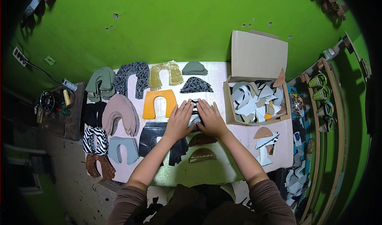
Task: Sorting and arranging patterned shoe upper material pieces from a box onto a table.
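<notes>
My left hand (181, 118) and my right hand (211, 119) lie side by side, fingers stretched out, over small dark pieces on the table. Between my palms a grey piece (194, 123) shows in part; the hands hide most of what lies beneath. Just beyond my fingertips is a black-and-white patterned half-moon stack (196, 85), with a green half-moon stack (194, 68) behind it. Nearer me lie brown half-moon pieces (202, 155). To the left of my left hand are an orange U-shaped piece (159, 102) and a black U-shaped stack (149, 135), partly under my left forearm.
More U-shaped stacks, such as pink (120, 112), grey (122, 147) and zebra-striped (95, 140), fill the table's left side. An open cardboard box (258, 61) of offcuts stands at the right, with loose scraps (266, 145) before it. A wooden rack (336, 117) holds sandals farther right.
</notes>
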